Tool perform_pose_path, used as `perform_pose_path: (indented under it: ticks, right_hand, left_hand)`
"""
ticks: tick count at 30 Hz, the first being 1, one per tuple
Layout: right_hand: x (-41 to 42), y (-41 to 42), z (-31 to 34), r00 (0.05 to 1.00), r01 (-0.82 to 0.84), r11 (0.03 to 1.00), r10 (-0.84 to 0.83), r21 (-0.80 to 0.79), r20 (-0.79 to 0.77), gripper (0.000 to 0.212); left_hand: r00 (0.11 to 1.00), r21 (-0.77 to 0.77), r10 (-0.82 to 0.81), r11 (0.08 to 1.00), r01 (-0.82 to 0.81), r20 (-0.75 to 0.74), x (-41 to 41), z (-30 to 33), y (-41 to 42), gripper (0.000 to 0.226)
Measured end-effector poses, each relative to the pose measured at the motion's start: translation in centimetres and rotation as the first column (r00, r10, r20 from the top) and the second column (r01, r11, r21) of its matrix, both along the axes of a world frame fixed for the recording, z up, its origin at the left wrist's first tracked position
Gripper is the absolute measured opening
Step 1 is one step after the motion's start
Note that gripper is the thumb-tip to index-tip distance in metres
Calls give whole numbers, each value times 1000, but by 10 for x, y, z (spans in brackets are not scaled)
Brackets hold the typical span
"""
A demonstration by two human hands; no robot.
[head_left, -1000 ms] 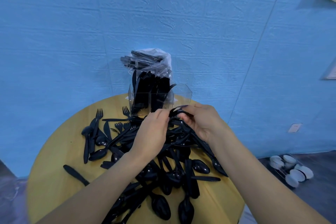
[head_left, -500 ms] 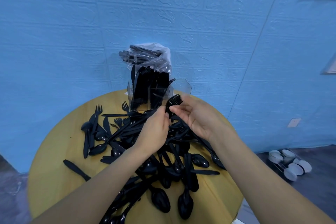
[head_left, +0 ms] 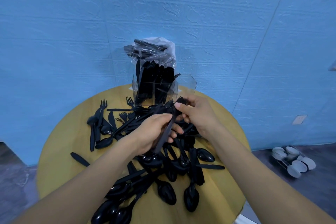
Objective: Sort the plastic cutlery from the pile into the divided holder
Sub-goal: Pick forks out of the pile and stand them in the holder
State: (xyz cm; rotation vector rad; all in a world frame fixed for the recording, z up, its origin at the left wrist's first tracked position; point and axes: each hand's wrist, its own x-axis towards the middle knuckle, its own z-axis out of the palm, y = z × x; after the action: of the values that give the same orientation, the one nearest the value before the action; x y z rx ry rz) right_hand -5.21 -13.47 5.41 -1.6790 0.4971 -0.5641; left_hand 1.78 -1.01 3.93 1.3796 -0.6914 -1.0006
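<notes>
No writing, label, brand or number can be read anywhere. The black cutlery (head_left: pixel 169 162), the clear holder (head_left: pixel 187 85) and the plastic bag (head_left: pixel 163 49) above it show no print. The small plate on the wall (head_left: pixel 299 119) is too blurred to show any marking.

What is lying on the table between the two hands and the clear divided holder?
In the head view, black cutlery of the pile fills the stretch from the left hand and right hand to the holder.
</notes>
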Motion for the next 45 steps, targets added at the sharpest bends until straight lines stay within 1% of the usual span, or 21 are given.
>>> perform_pose_path:
  ticks: [1, 2, 3, 4, 5, 7, 9, 11, 13, 15, 18, 20, 22, 24, 26, 29, 31, 34, 37, 41, 45]
  right_hand:
    - [4, 3, -1, 1000, 29, 999, -30, -30, -10, 15]
    - [7, 5, -3, 998, 56, 997, -57, -54, -17, 16]
    - [12, 9, -6, 997, 74, 995, -75, -62, -17, 16]
    - [17, 12, -8, 997, 79, 995, -80, -64, -13, 16]
    - [21, 16, -10, 998, 69, 996, -69, -55, -3, 13]
    - [32, 24, -15, 1000, 20, 998, -19, -65, 9, 4]
    - [41, 28, -22, 1000, 0, 993, -3, -115, -21, 12]
    - [49, 27, -28, 994, 30, 976, -52, -214, -94, 15]
    - [57, 25, -33, 981, 42, 949, -99, -312, -170, 15]
    - [67, 25, -36, 968, 15, 909, -116, -416, -220, 16]
    - [84, 30, -38, 960, -44, 821, -123, -570, -252, 18]
    - [96, 33, -40, 955, -98, 773, -104, -626, -278, 19]
    - [108, 37, -42, 946, -155, 743, -78, -651, -314, 20]
    - [119, 41, -43, 935, -195, 729, -63, -656, -348, 20]
    - [129, 45, -43, 913, -228, 723, -75, -652, -402, 23]
    - [142, 52, -42, 850, -274, 711, -136, -648, -509, 33]
    - [149, 56, -42, 804, -297, 720, -165, -627, -571, 38]
    - [157, 60, -45, 758, -340, 724, -167, -600, -631, 39]
    - [161, 59, -47, 754, -323, 781, -130, -535, -644, 35]
    - [160, 52, -43, 780, -249, 879, -68, -407, -623, 29]
    - [157, 44, -37, 794, -208, 931, -19, -300, -608, 30]
  left_hand:
    - [997, 20, 32, 999, -34, 76, 1, 0, 2, 34]
    - [979, 32, 60, 997, -67, 195, 3, -2, 5, 31]
    - [943, 38, 79, 995, -96, 324, 5, -4, 7, 30]
    - [902, 30, 96, 992, -120, 422, 7, -7, 10, 29]
    - [871, 13, 119, 990, -143, 476, 11, -11, 14, 28]
    - [851, -20, 187, 979, -204, 490, 21, -19, 23, 27]
    - [835, -30, 280, 953, -302, 473, 34, -26, 36, 26]
    - [810, -38, 361, 921, -389, 462, 47, -34, 51, 25]
    - [764, -63, 427, 887, -457, 484, 60, -42, 66, 26]
    - [733, -82, 485, 855, -512, 477, 74, -51, 78, 29]
    - [696, -85, 536, 817, -571, 477, 90, -62, 91, 24]
    - [670, -95, 553, 801, -591, 495, 97, -67, 96, 24]
    - [638, -99, 561, 787, -609, 527, 101, -71, 99, 32]
    - [616, -119, 566, 782, -612, 548, 104, -75, 99, 37]
    - [611, -137, 572, 781, -609, 547, 106, -75, 96, 39]
    - [603, -143, 551, 795, -589, 577, 105, -74, 93, 37]
    - [588, -138, 533, 801, -583, 608, 104, -75, 92, 36]
    - [590, -126, 537, 794, -595, 602, 104, -78, 89, 37]
    - [591, -137, 543, 795, -591, 596, 103, -79, 85, 37]
    - [589, -144, 542, 797, -586, 600, 101, -80, 83, 37]
    - [593, -137, 535, 800, -584, 601, 102, -81, 82, 39]
